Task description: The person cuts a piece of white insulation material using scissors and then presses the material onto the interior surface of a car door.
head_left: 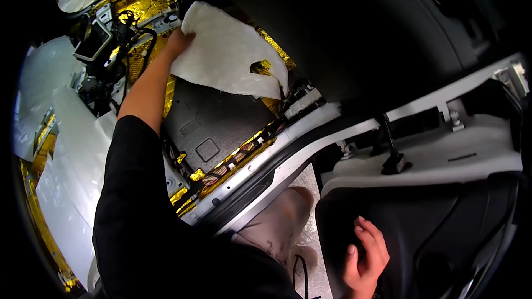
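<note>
My left hand (178, 42) grips the upper-left edge of a white felt sheet (219, 50), lifting it over a black floor panel (210, 130) in a vehicle footwell lined with gold foil (141, 8). The sheet has a cutout at its right part, with foil showing through. My right hand (366, 260) is at the lower right by a dark door panel (438, 216), fingers apart and loosely curved, holding nothing.
Wiring and metal brackets with a framed dark part (91, 41) line the upper left. A metal sill (233, 194) with a wire harness crosses the middle. A black seat or trim (360, 22) fills the upper right. My leg (277, 221) shows below the sill.
</note>
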Demonstrator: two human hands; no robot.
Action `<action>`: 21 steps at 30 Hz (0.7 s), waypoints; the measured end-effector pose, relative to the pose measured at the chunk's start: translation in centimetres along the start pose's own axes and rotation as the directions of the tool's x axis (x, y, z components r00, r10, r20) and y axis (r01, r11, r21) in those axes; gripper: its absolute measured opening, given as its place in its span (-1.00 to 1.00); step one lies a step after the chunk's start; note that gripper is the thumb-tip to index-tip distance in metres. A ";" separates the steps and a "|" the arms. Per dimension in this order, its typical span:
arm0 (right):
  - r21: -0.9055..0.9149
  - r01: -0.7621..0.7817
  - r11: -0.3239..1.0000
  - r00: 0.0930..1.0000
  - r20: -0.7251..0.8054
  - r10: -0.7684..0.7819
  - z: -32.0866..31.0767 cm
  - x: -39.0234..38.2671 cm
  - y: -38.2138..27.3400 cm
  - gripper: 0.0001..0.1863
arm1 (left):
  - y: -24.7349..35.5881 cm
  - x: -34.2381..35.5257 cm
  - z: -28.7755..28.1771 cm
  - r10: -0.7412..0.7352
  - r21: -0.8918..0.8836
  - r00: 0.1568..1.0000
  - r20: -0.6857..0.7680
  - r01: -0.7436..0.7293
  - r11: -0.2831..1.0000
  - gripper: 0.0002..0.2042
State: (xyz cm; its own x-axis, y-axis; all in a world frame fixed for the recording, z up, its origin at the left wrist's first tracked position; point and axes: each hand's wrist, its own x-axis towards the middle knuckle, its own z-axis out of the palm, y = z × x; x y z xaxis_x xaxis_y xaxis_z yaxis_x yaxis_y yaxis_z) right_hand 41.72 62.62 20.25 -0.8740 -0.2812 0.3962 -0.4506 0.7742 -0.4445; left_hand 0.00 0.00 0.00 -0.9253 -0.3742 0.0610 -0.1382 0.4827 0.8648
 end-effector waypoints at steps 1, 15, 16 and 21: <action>-0.111 0.018 0.994 0.999 0.048 -0.012 -0.2 0.4 0.3 -0.71 | 0.7 -1.9 2.8 -0.007 0.193 0.989 -0.148 0.036 0.980 -0.06; -0.992 -0.047 0.113 0.976 -0.070 -0.207 3.7 8.9 0.3 -0.55 | 5.1 -0.8 32.8 0.153 0.579 0.978 0.141 -0.207 0.788 -0.18; -0.990 -0.067 0.121 0.971 -0.092 -0.219 4.3 9.6 0.2 -0.59 | 4.5 0.2 33.0 0.215 0.578 0.965 0.148 -0.261 0.774 -0.17; -0.997 -0.011 0.077 0.975 -0.028 -0.219 5.5 11.1 -0.3 -0.68 | 3.4 2.2 33.1 0.510 0.436 0.807 0.298 -0.591 0.679 -0.11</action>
State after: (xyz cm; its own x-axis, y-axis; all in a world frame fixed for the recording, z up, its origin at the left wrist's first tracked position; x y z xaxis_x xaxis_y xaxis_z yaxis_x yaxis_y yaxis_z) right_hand 31.15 56.11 20.41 -0.7487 -0.4280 0.5063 0.1563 0.6282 0.7622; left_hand -14.14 27.02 -13.43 -0.9223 0.1806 0.3418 0.2988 0.8941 0.3338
